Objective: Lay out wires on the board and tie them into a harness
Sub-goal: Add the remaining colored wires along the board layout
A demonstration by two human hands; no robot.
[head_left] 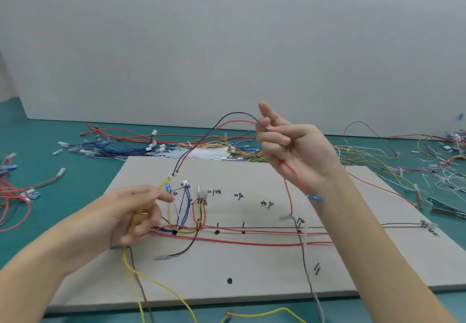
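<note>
Wires [228, 123] in both hands

Bright, even light, faint shadows, left hand [136, 211] motion-blurred, edges bowed.

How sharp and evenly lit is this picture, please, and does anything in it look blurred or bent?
Head view: light is soft and even, no glare on the board; the left hand is smeared by motion blur, the right hand is crisper; the wide lens bows the table edge at the wall; the writing on the board stays too soft to read.
</note>
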